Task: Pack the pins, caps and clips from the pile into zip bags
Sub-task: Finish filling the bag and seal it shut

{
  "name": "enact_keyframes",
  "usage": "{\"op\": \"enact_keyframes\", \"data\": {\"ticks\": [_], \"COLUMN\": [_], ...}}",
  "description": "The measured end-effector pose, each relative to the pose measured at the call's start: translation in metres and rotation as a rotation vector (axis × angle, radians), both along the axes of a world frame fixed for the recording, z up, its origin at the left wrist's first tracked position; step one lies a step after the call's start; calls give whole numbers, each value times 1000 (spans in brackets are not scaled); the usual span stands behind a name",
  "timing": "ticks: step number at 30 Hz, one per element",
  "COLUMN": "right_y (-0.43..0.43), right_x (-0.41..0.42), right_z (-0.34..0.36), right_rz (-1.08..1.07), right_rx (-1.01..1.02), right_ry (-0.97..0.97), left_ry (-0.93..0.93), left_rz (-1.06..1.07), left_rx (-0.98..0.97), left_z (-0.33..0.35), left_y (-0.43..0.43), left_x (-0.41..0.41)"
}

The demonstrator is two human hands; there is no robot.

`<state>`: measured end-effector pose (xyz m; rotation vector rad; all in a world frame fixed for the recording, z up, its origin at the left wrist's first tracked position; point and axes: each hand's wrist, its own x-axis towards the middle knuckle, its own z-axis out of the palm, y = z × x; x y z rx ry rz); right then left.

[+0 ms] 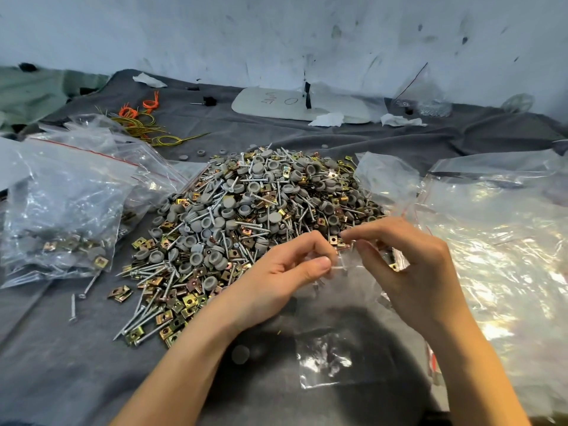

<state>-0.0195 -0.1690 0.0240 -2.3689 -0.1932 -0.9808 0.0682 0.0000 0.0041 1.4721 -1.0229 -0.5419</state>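
A big pile [246,216] of silver screw pins, grey round caps and brass square clips lies in the middle of the dark cloth. In front of it, my left hand [285,272] and my right hand [408,265] each pinch the top edge of a small clear zip bag [332,348]. The bag hangs down between them towards me. A few pins show at its mouth between my fingertips. What else is inside the bag is hard to make out.
Filled zip bags [61,216] with caps and clips lie at the left. A heap of empty clear bags [498,241] covers the right side. Loose pins and clips [120,293] lie left of the pile. Orange and yellow wire ties [141,121] and a white board [295,103] sit at the back.
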Motion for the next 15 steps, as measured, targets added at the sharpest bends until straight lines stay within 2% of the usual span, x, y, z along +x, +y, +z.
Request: {"op": "enact_keyframes", "data": {"ticks": [3,5,7,9,12,15], "right_y": [3,3,-1,-8,-11,-3], "right_x": [0,0,2,5,12,20], "right_z": [1,1,-2,-7,-17,-26], "right_rz": [45,60,-18,-151,-269,-290], "right_rx": [119,279,443,517,424,294], "right_ry": [-2,-17,-59,-23,257,546], "left_ry": [87,136,115,31,-112,-108], "left_rz": [-9,22,88,183,325,414], "left_rx": [-74,-120,-150,-173,-234,-317], "left_z": [1,2,4,4,4,4], "left_y": [0,1,2,2,0,2], "left_x": [-1,-1,-2,-2,-4,-2]}}
